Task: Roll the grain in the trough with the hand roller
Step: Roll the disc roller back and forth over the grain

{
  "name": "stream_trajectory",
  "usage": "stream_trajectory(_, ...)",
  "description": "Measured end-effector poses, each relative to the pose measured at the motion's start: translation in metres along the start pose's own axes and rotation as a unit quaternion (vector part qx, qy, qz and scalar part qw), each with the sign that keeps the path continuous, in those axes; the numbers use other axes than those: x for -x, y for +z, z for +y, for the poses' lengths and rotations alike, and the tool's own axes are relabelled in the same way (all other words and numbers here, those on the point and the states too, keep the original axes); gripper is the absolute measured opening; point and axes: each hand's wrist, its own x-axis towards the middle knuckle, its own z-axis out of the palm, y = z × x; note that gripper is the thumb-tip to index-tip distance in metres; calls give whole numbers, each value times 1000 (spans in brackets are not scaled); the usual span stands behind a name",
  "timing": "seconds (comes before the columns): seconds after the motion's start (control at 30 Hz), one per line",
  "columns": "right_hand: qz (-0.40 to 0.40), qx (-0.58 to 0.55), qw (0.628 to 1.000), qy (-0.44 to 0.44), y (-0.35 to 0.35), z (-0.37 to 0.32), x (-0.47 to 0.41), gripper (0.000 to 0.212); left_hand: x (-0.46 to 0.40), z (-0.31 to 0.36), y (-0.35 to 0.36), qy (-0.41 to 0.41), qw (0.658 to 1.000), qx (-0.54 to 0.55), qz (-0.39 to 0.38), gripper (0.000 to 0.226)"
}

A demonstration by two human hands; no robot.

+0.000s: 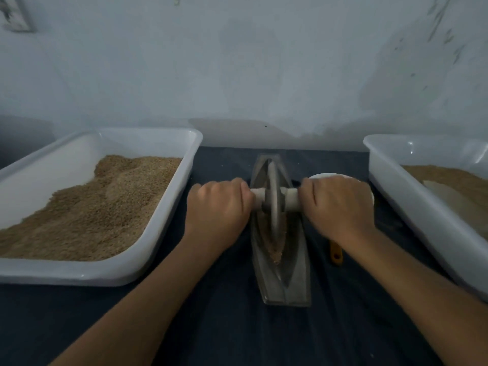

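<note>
1. Head view shows a narrow boat-shaped trough (pixel 284 270) that lies lengthwise on the dark surface (pixel 224 326), between two white trays.
2. The hand roller (pixel 273 200), a disc on a pale cross handle, stands upright in the trough, a little beyond its middle.
3. The left hand (pixel 217 207) has its fingers curled round the left end of the handle and grips it.
4. The right hand (pixel 339 206) grips the right end in the same way.
5. Brown grain (pixel 276 247) lies in the groove of the trough, on the near side of the disc.
6. The left tray (pixel 79 272) holds a big heap of brown grain, and the right tray (pixel 412 204) holds some too.
7. A white bowl (pixel 330 176) shows partly behind the right hand, and a small orange object (pixel 336 254) lies under the right wrist.
</note>
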Motion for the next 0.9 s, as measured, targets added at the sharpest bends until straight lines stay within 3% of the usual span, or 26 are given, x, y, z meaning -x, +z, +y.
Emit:
stream_trajectory(0.13,92,-44,994,-39,-15,4,37,46,20,5,-10,-12,993,41,106,37)
stream_trajectory(0.23,72,-17,997,-35,-11,2,26,48,11,5,-3,-6,997,-5,74,38)
stream_trajectory(0.37,-51,56,997,-11,10,10,-32,53,-34,-2,8,15,995,-93,-11,34)
stream_trajectory(0.43,-166,70,983,-21,23,23,-65,47,-74,-10,23,1,997,-40,-72,33)
stream_trajectory(0.5,-284,32,958,-21,32,33,-87,22,-105,-13,30,-53,987,-2,-150,43)
stream_trajectory(0.6,-364,-10,931,-32,33,34,-98,12,-119,-13,35,-121,980,50,-147,46)
stream_trajectory(0.67,-330,21,943,-28,27,28,-95,18,-102,-9,31,-124,985,33,-119,40)
stream_trajectory(0.77,-153,77,985,-22,16,16,-61,41,-51,-5,18,10,997,-75,-33,18)
stream_trajectory(0.83,-39,56,997,-30,5,6,-22,46,-17,-3,11,46,996,-75,18,18)
stream_trajectory(0.9,25,-9,999,-22,-8,1,12,52,3,-1,1,20,999,-8,41,25)
